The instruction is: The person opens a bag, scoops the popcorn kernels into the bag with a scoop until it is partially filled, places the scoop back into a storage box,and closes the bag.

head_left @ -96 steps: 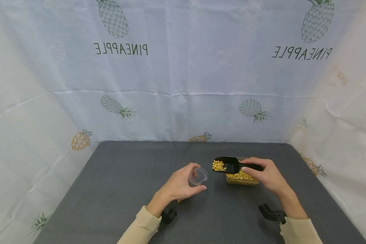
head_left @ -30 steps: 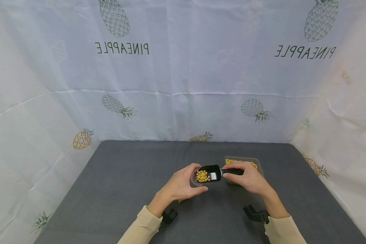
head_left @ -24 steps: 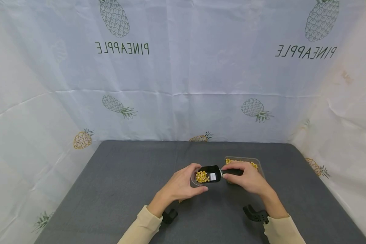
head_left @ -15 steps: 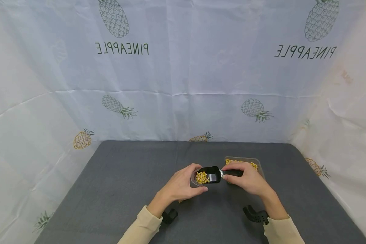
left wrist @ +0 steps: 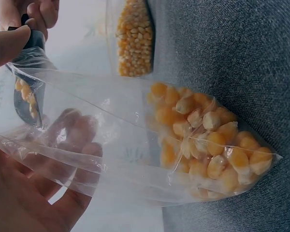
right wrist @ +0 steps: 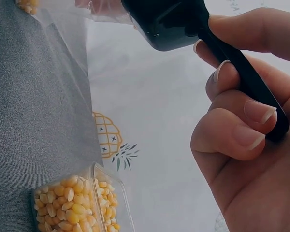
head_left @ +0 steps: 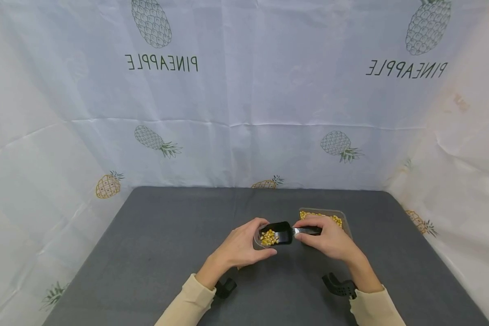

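Note:
My left hand grips the mouth of a clear plastic bag, thumb and fingers spread around its rim. Corn kernels fill the bottom of the bag, seen in the left wrist view. With curled fingers and thumb, my right hand holds a black scoop by its handle. The scoop's front reaches into the bag's mouth, and a small heap of kernels lies in it. Behind my right hand stands a clear container of corn, partly hidden by that hand.
A grey cloth-covered table lies beneath both hands. At its back and sides hangs a white curtain printed with pineapples. Black wrist mounts sit below both hands.
My right hand has brought the scoop left from above the container into the bag's mouth, uncovering part of the container. My left hand has stayed in place. Over the last second the scoop barely moves.

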Action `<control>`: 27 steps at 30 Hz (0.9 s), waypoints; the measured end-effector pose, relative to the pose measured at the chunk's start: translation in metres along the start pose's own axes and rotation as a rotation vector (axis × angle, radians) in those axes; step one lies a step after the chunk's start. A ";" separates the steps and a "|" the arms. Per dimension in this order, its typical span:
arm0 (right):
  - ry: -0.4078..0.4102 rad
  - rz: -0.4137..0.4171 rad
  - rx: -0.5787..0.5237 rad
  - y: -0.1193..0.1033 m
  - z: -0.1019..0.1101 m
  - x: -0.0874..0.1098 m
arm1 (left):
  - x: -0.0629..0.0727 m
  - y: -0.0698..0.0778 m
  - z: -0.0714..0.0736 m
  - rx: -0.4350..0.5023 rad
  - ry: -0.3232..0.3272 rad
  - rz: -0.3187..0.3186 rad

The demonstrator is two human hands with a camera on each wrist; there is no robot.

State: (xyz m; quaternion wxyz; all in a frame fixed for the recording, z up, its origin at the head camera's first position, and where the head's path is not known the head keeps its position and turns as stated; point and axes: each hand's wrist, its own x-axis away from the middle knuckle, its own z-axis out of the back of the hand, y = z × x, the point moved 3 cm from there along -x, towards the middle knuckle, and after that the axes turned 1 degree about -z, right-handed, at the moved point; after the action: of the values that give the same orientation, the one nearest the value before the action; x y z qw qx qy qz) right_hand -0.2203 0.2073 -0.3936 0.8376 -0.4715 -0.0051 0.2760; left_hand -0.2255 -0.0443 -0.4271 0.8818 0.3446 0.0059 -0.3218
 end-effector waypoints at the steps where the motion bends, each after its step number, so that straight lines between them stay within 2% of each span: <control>1: 0.000 -0.003 0.002 0.000 0.000 0.000 | 0.000 0.000 0.000 0.000 -0.002 -0.001; 7: -0.004 -0.032 0.016 -0.001 0.001 0.000 | 0.000 0.001 0.000 0.001 -0.004 0.000; 15: -0.004 -0.006 0.061 -0.005 -0.001 0.001 | 0.000 0.000 -0.002 -0.002 -0.012 0.010; 27: 0.008 -0.008 0.132 -0.011 0.000 0.000 | -0.001 0.000 -0.003 -0.019 -0.007 -0.005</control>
State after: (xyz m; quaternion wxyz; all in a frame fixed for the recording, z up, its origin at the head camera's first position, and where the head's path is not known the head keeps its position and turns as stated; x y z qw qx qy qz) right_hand -0.2152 0.2030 -0.3853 0.8679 -0.4163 0.0144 0.2705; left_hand -0.2254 -0.0422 -0.4294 0.8842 0.3351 0.0066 -0.3254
